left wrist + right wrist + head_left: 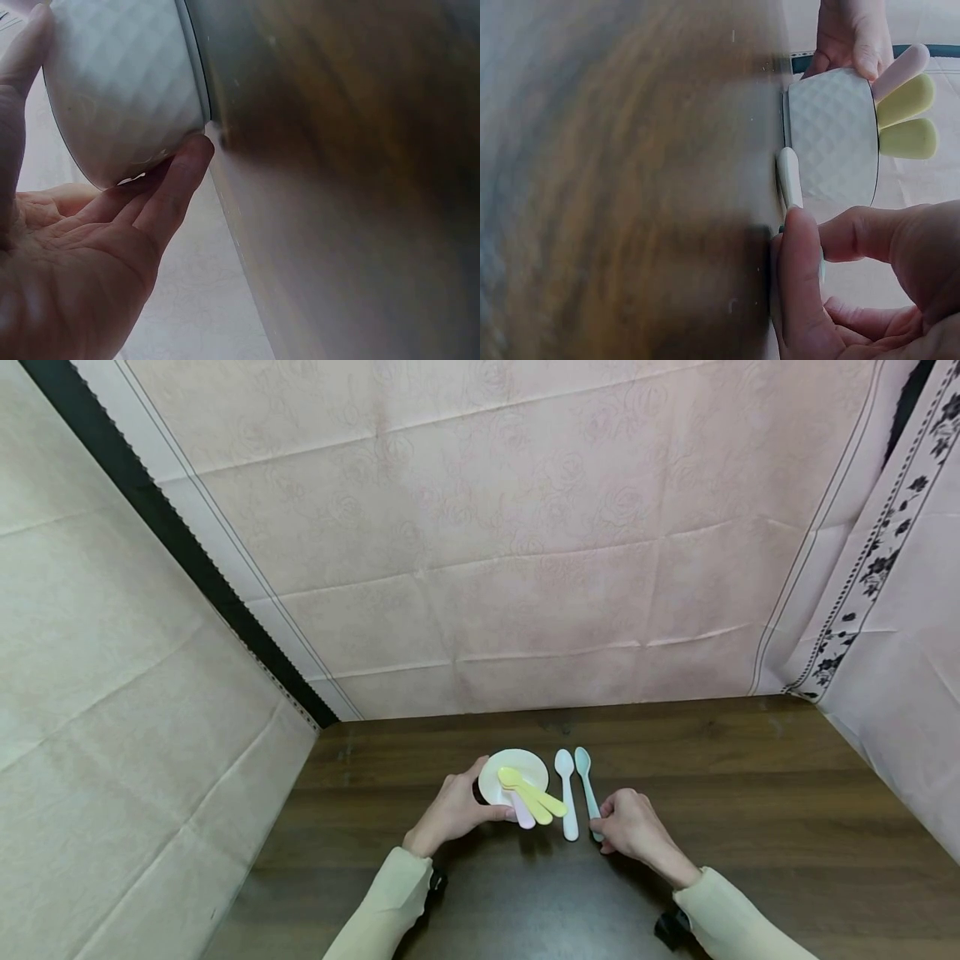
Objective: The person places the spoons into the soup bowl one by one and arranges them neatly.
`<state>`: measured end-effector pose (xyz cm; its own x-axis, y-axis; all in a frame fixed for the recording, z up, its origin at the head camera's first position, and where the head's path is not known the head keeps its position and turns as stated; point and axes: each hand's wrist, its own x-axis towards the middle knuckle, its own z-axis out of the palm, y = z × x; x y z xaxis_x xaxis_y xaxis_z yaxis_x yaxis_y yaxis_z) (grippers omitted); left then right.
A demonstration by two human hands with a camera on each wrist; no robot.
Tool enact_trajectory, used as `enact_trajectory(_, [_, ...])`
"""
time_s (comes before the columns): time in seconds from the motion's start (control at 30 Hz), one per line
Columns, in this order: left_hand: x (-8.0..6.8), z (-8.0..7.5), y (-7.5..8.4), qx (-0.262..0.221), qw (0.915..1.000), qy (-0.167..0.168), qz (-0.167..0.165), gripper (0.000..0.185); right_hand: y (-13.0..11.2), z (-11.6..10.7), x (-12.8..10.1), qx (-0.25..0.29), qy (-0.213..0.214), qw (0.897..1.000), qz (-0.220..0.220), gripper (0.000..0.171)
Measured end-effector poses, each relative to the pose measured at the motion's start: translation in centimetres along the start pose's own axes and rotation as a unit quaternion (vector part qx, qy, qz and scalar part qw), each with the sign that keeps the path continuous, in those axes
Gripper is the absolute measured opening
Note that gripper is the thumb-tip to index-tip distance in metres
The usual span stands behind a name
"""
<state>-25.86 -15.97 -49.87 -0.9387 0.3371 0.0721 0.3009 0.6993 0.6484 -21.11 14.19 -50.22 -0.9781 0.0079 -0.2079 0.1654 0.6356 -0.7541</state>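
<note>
A white bowl [492, 770] with a diamond-textured outside [124, 82] stands on the wooden table. My left hand [467, 802] holds it from the left, thumb at the near side and fingers round the far side. Two yellow spoons [534, 795] and a pink spoon [522, 812] lean in the bowl, handles over its near right rim. To the right of the bowl a white spoon [567, 797] lies on the table. Beside it is a pale blue-green spoon [586, 772], its handle end pinched between thumb and fingers of my right hand [633, 827].
The dark brown wooden table [720, 760] ends at the back against a hanging pale cloth [525, 568]. More pale cloth [135, 693] hangs on the left, and a flower-bordered cloth [900, 693] on the right. Dark bands are worn at both wrists.
</note>
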Motion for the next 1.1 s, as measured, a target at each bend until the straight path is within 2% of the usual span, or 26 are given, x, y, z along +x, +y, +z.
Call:
enact_trajectory(0.5, [0.1,0.1,-0.1,0.003,1.0000,0.001,-0.005,0.109,0.4,-0.2,0.0,0.029,0.003,1.000,-0.007,0.033])
enact_trajectory(0.93, [0.0,0.1,-0.1,0.004,1.0000,0.000,-0.003,0.109,0.9,-0.5,-0.1,0.071,-0.001,0.997,0.002,0.007])
enact_trajectory(1.1, [0.0,0.1,-0.1,0.002,1.0000,0.001,-0.002,0.109,1.1,-0.6,-0.1,0.083,-0.003,0.996,0.004,0.009])
